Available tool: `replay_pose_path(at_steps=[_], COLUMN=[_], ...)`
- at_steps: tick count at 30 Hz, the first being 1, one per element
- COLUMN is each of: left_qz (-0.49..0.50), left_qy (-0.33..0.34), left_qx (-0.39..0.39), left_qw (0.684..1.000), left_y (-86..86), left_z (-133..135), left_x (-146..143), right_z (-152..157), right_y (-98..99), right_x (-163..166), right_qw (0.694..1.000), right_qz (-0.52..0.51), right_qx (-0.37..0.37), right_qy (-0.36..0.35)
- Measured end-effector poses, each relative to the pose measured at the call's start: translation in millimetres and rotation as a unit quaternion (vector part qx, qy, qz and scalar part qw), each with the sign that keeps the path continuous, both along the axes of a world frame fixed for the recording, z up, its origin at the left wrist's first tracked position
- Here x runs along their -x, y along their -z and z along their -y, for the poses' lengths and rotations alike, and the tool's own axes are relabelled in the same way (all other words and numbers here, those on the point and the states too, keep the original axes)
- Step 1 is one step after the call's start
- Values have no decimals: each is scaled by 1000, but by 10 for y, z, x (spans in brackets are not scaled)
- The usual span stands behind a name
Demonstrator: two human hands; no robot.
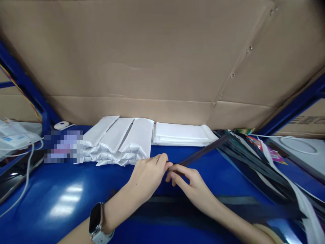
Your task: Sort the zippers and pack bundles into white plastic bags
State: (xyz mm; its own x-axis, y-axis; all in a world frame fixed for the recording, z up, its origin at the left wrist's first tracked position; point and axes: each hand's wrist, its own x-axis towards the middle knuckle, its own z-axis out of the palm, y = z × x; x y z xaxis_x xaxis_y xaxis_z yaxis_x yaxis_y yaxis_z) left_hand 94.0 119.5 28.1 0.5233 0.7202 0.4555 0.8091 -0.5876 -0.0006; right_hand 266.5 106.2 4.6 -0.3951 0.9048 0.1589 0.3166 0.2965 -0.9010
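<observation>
Prob. workshop: blue bench [101,181], cardbd backing [142,51], stacked wht pkts [138,135], piled strips [256,161].

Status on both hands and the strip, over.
Left hand, right hand meet at near end of dark strip. Exact grip hidden. Blurred dark band beneath right forearm.

Left forearm [125,200] angles in from bottom left, right forearm [228,215] from bottom right, and they basically meet mid-view. The left hand [147,176] is back-up with fingers [161,160] curled tight, while the right hand [191,183] has a kinda loose thumb-and-index pinch going.
</observation>
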Motion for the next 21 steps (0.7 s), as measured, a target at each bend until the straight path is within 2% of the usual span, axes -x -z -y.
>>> replay_pose_path(at_steps=[4,7,10,13,15,18,21], left_qz=[-9,-11,-22,-44,-52,-54,-66], left_qy=[40,48,61,71,69,32,-56], left_qx=[2,-22,-56,-106,-141,-181,-186], left_qw=[999,999,996,991,986,982,979], left_y=[35,62,85,82,56,-29,-155], left_z=[1,-13,-24,-23,-28,-75,-173], left_x=[-21,-33,-51,-73,-66,16,191], right_z=[-50,-69,-60,-50,-67,-162,-332], right_y=[43,42,17,-3,-7,-13,-51], right_x=[-13,-30,-48,-67,-97,-209,-415], right_qw=[997,998,997,976,963,951,930], right_qz=[-60,-45,42,136,173,184,196], right_qx=[44,29,-58,-161,-199,-223,-272], right_qy=[-1,13,34,48,62,106,153])
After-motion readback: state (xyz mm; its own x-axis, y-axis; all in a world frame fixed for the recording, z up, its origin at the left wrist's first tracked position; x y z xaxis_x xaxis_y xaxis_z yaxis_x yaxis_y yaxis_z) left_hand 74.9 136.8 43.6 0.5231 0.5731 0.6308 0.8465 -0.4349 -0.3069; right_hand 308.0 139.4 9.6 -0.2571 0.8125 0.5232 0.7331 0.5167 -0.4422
